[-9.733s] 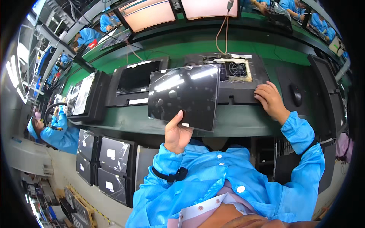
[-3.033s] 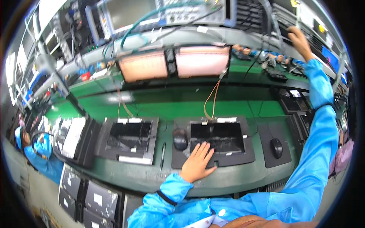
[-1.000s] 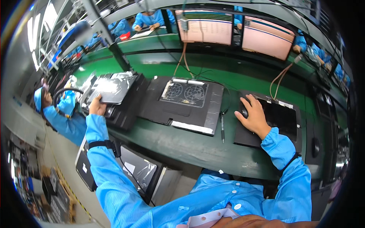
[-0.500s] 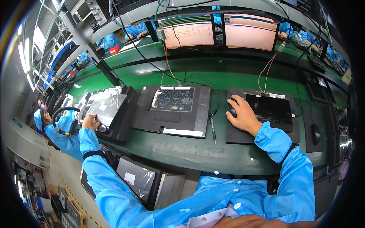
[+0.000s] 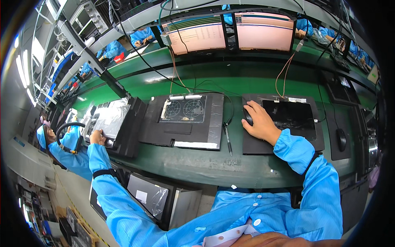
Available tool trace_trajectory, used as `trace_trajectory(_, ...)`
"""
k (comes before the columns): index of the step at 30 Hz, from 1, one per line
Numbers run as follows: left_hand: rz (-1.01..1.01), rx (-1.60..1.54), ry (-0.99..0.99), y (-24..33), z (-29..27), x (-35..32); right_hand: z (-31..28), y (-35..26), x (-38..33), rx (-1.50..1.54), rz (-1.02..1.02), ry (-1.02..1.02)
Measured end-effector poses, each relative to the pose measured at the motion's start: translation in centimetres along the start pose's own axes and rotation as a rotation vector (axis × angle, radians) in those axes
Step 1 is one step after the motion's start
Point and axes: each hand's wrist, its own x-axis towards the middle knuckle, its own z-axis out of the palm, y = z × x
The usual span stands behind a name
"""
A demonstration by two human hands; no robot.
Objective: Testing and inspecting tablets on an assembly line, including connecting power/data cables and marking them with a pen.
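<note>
At the left end of the bench, my left hand (image 5: 97, 137) has its fingers closed on the near edge of a flat, silvery panel wrapped in clear plastic (image 5: 112, 120). The panel lies on a thick black block (image 5: 133, 131); the fingertips are partly hidden. My right hand (image 5: 263, 125) is curled over a black computer mouse (image 5: 247, 117), which shows only at its left side. Under that hand is a black board (image 5: 257, 149) with a glossy dark panel (image 5: 292, 118) set in it.
Between my hands lies a black fixture board (image 5: 152, 129) with two printed ring patterns. A pen (image 5: 228, 140) hangs by its cord beside it. Two monitors (image 5: 263, 33) stand behind. A second mouse (image 5: 341, 140) is at right. A co-worker (image 5: 68, 142) sits at far left, near a black hose (image 5: 61, 133).
The plastic-wrapped panel has come down flatter and a little to the left on the block, with my left hand still at its edge. My right hand stays on the mouse. The view shifted slightly.
</note>
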Motion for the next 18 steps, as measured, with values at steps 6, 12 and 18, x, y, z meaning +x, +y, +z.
trace_trajectory(6,-0.011,0.081,-0.066,0.4,-0.5,0.3,0.4,0.4,-0.2,-0.026,0.013,0.013)
trace_trajectory(12,-0.018,0.252,-0.067,0.6,-1.9,3.4,0.0,0.5,0.0,-0.007,0.037,-0.043)
trace_trajectory(18,0.171,0.69,0.061,1.5,-1.0,4.1,-4.4,-0.1,0.1,-0.015,-0.021,0.217)
